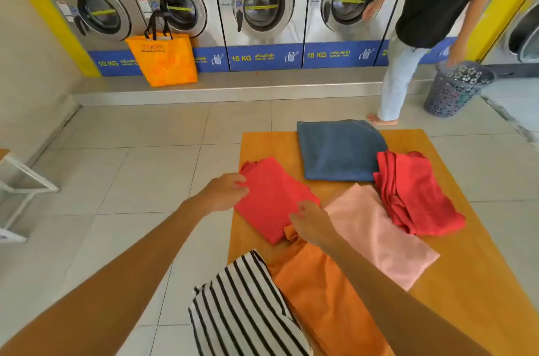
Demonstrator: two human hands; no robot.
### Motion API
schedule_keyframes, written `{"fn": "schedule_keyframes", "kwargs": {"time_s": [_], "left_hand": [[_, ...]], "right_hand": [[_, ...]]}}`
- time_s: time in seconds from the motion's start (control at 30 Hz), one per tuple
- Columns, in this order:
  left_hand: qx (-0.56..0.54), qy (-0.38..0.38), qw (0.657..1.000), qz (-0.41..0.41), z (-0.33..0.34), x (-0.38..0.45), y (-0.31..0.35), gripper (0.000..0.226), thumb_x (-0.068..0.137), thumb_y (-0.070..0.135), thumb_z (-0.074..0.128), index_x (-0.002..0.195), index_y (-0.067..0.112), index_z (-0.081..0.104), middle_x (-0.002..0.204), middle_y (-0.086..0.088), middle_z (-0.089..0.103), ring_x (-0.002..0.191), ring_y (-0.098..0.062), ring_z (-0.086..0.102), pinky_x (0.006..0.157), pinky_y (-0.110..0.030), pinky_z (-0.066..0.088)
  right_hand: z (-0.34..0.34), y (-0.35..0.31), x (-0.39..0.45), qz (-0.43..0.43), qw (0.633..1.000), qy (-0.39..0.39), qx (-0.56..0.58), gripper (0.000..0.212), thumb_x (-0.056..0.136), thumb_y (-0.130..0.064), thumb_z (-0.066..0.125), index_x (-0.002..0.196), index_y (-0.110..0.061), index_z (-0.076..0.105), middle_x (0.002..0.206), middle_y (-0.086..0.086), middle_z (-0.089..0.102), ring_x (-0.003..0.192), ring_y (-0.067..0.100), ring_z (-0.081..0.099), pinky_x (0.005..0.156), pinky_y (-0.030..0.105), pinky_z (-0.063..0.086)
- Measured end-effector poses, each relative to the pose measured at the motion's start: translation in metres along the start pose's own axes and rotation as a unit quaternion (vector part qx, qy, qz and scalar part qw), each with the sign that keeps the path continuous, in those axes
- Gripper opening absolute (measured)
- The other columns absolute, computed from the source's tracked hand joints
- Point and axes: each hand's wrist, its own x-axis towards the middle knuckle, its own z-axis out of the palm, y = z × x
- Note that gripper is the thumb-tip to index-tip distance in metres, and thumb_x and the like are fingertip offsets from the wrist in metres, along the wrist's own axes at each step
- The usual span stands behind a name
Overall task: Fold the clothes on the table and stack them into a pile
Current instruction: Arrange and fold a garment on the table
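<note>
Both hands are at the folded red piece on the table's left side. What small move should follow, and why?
Probably lift the folded red garment and set it on the folded blue cloth to start a pile. The left hand is at its left edge and the right hand at its near corner; it looks fully folded, and nothing is stacked yet.

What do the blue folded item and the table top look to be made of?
Blue folded item: likely terry towelling, given its thick, matte, nubby surface. Table top: wood or wood-look laminate, orange-brown with faint grain and a smooth, slight sheen; which one can't be settled.
</note>
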Motion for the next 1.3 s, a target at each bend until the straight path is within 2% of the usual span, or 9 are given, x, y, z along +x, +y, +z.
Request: {"fn": "schedule_keyframes", "kwargs": {"time_s": [0.07, 0.13, 0.3, 0.4, 0.63, 0.83, 1.07, 1.17, 1.3], "left_hand": [[-0.002, -0.009, 1.000, -0.017, 0.004, 0.016, -0.001, 0.051, 0.094, 0.037, 0.055, 0.141, 0.023, 0.047, 0.143, -0.003, 0.052, 0.127, -0.021, 0.052, 0.097, -0.030, 0.044], [-0.006, -0.005, 0.999, -0.038, 0.009, 0.034, -0.004, 0.051, 0.094, 0.036, 0.054, 0.142, 0.022, 0.046, 0.145, -0.003, 0.050, 0.127, -0.023, 0.051, 0.099, -0.035, 0.045], [-0.020, 0.041, 0.996, -0.078, 0.024, 0.091, -0.009, 0.055, 0.093, 0.038, 0.053, 0.145, 0.020, 0.041, 0.143, -0.006, 0.049, 0.122, -0.024, 0.050, 0.085, -0.033, 0.042], [-0.030, 0.033, 0.993, -0.110, 0.037, 0.120, -0.016, 0.069, 0.090, 0.050, 0.055, 0.148, 0.020, 0.035, 0.144, -0.007, 0.048, 0.124, -0.028, 0.051, 0.089, -0.038, 0.045], [0.112, 0.116, 0.973, -0.165, 0.075, 0.151, -0.041, 0.106, 0.064, 0.078, 0.063, 0.146, 0.018, 0.030, 0.141, -0.015, 0.038, 0.130, -0.038, 0.039, 0.101, -0.054, 0.041], [0.049, 0.073, 0.978, -0.191, 0.062, 0.151, -0.061, 0.098, 0.063, 0.083, 0.061, 0.127, 0.010, 0.045, 0.120, -0.010, 0.062, 0.103, -0.031, 0.063, 0.080, -0.041, 0.053], [-0.134, 0.016, 0.967, -0.214, 0.084, 0.118, -0.069, 0.076, 0.075, 0.070, 0.063, 0.129, 0.017, 0.058, 0.119, -0.005, 0.069, 0.100, -0.027, 0.066, 0.086, -0.041, 0.055], [-0.246, 0.039, 0.945, -0.211, 0.071, 0.112, -0.071, 0.069, 0.075, 0.064, 0.068, 0.126, 0.019, 0.059, 0.108, 0.005, 0.069, 0.093, -0.017, 0.066, 0.075, -0.032, 0.054], [-0.329, 0.078, 0.927, -0.162, 0.030, 0.134, -0.056, 0.061, 0.081, 0.057, 0.067, 0.130, 0.022, 0.057, 0.110, 0.008, 0.070, 0.101, -0.017, 0.067, 0.076, -0.032, 0.055]], "right_hand": [[0.004, 0.013, 0.008, 0.062, 0.997, 0.005, 0.038, 0.020, 0.091, -0.029, 0.054, 0.099, -0.012, 0.060, 0.086, 0.002, 0.064, 0.072, 0.018, 0.061, 0.058, 0.028, 0.047], [0.010, 0.025, 0.015, 0.108, 0.992, -0.001, 0.057, 0.020, 0.091, -0.031, 0.052, 0.084, -0.012, 0.054, 0.075, 0.002, 0.058, 0.063, 0.015, 0.055, 0.051, 0.027, 0.041], [0.018, 0.037, 0.049, 0.172, 0.965, -0.011, 0.197, 0.036, 0.095, -0.040, 0.056, 0.091, -0.005, 0.060, 0.088, 0.017, 0.071, 0.081, 0.029, 0.071, 0.077, 0.044, 0.062], [0.021, 0.039, 0.064, 0.216, 0.935, -0.030, 0.281, 0.050, 0.091, -0.051, 0.063, 0.109, -0.004, 0.060, 0.097, 0.015, 0.072, 0.085, 0.028, 0.073, 0.071, 0.038, 0.065], [0.039, 0.044, 0.069, 0.202, 0.927, 0.044, 0.312, 0.036, 0.080, -0.053, 0.075, 0.091, -0.032, 0.050, 0.098, 0.000, 0.070, 0.091, 0.023, 0.072, 0.084, 0.047, 0.060], [0.039, 0.027, 0.079, 0.220, 0.874, 0.049, 0.430, 0.034, 0.076, -0.046, 0.082, 0.094, -0.024, 0.064, 0.097, 0.000, 0.074, 0.081, 0.021, 0.075, 0.062, 0.030, 0.062], [0.033, 0.006, 0.101, 0.097, 0.952, 0.034, 0.287, 0.044, 0.087, -0.041, 0.070, 0.126, -0.026, 0.058, 0.107, -0.008, 0.068, 0.101, 0.015, 0.066, 0.082, 0.025, 0.055], [0.005, 0.000, 0.130, 0.037, 0.976, 0.037, 0.212, 0.018, 0.094, -0.040, 0.061, 0.106, -0.026, 0.058, 0.095, -0.012, 0.065, 0.086, 0.006, 0.062, 0.073, 0.015, 0.048], [-0.044, -0.024, 0.188, -0.016, 0.978, 0.044, 0.205, 0.018, 0.099, -0.036, 0.057, 0.097, -0.019, 0.064, 0.090, -0.006, 0.066, 0.083, 0.012, 0.063, 0.072, 0.029, 0.051]]}}
